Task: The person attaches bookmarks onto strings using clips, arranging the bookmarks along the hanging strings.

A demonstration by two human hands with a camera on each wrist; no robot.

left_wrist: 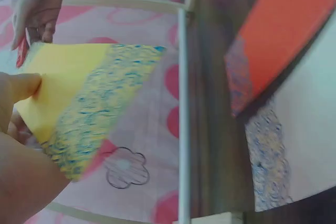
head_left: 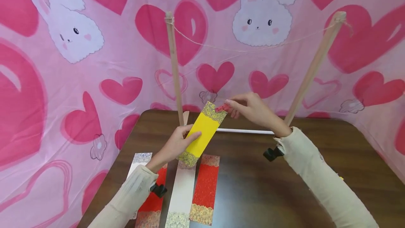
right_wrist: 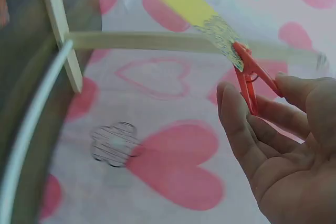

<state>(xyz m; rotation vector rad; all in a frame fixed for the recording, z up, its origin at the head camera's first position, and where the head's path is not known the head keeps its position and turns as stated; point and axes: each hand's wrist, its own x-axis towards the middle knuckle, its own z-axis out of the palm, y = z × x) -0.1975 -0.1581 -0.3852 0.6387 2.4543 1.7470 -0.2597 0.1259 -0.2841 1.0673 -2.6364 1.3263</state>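
My left hand point(head_left: 173, 145) grips a yellow paper strip point(head_left: 204, 133) with patterned bands at both ends, its thumb lying across the front. The strip is raised and slanted in front of a wooden frame. At its upper end, my right hand point(head_left: 253, 107) pinches a small red clothespin point(head_left: 222, 108) by the handles. In the right wrist view the jaws of the red clothespin point(right_wrist: 252, 72) sit on the patterned edge of the strip. The thumb point(right_wrist: 302, 90) is at one handle and the fingers are by the other.
Two wooden posts point(head_left: 174, 69) rise from the brown table point(head_left: 259, 178), with a sagging string point(head_left: 253, 50) between their tops. A white rod point(head_left: 243, 131) joins them low down. White strips point(head_left: 181, 192) and red strips point(head_left: 206, 182) lie at the left front. A pink cloth hangs behind.
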